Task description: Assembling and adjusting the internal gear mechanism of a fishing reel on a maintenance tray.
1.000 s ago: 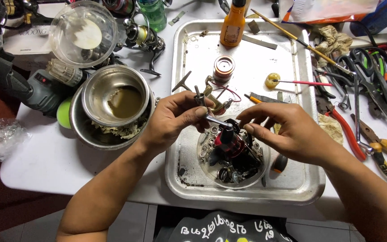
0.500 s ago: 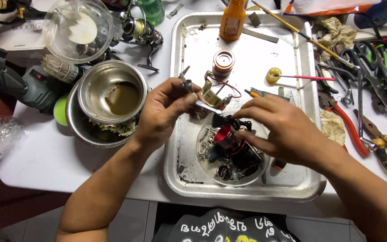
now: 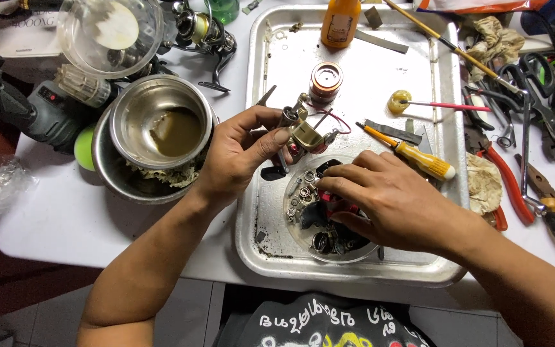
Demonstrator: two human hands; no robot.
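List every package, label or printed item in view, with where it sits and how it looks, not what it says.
Orange bottle: top of the metal tray, upright, with a pale label panel.
Printed white paper or box: top left corner, dark lettering, partly hidden under a clear lid.
Red label patch: on the dark power tool at left.
Orange-edged packet: top right edge, mostly cut off.

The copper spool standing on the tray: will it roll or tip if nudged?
The copper spool stands upright on a flat end, so it probably slides rather than rolls. The tray looks smooth, perhaps greasy. Once tipped, its round body would likely roll.
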